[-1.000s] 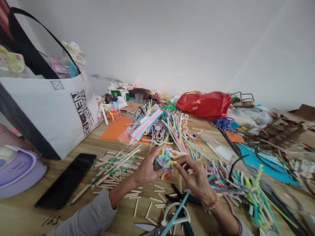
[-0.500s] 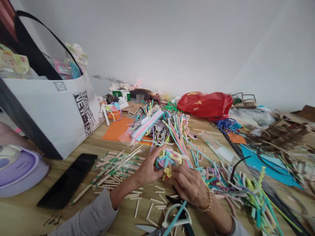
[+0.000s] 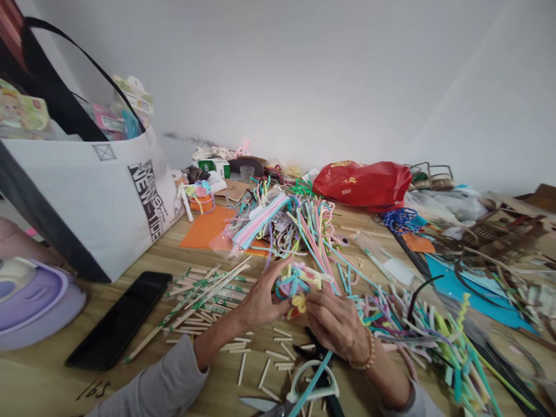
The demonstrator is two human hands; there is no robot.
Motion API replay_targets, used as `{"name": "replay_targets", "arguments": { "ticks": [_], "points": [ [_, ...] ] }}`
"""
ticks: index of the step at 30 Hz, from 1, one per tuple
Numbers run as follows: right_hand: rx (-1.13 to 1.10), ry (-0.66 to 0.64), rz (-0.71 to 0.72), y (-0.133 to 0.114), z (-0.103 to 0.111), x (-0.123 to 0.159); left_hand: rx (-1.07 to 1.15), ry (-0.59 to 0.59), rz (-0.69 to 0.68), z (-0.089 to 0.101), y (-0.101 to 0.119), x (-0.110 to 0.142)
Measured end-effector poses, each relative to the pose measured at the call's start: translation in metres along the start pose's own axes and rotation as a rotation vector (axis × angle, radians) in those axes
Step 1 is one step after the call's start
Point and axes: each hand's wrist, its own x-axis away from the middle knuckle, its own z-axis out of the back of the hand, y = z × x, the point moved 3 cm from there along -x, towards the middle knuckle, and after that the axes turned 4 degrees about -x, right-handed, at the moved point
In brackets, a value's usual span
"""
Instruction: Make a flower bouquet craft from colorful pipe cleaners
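- Pipe-cleaner bunch (image 3: 295, 284) lies between both hands, long axis running sideways
- Left hand (image 3: 260, 302): fingers pressed against its left side
- Right hand (image 3: 335, 327): fingers pinching its lower edge

A pastel pipe-cleaner tangle (image 3: 294, 284) (yellow curl below) is gripped in midair.
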Motion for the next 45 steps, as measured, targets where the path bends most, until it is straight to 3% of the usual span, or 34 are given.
{"name": "replay_targets", "arguments": {
  "ticks": [10, 19, 23, 32, 45],
  "points": [
    [-0.083, 0.054, -0.118, 0.006, 0.004, -0.003, -0.008, -0.01, 0.001, -0.003, -0.004, 0.0],
    [-0.111, 0.064, -0.061, 0.008, 0.005, -0.002, 0.001, 0.002, -0.011, -0.002, -0.003, 0.0],
    [-0.093, 0.008, -0.051, 0.01, 0.005, -0.001, -0.006, 0.002, -0.011, -0.002, -0.004, 0.001],
    [-0.028, -0.017, 0.037, -0.001, 0.007, -0.008, -0.002, 0.015, -0.008, 0.0, 0.001, 0.0],
    [-0.105, 0.003, -0.046, 0.002, 0.005, -0.009, -0.006, 0.01, -0.019, -0.004, -0.006, 0.002]
  ]
}}
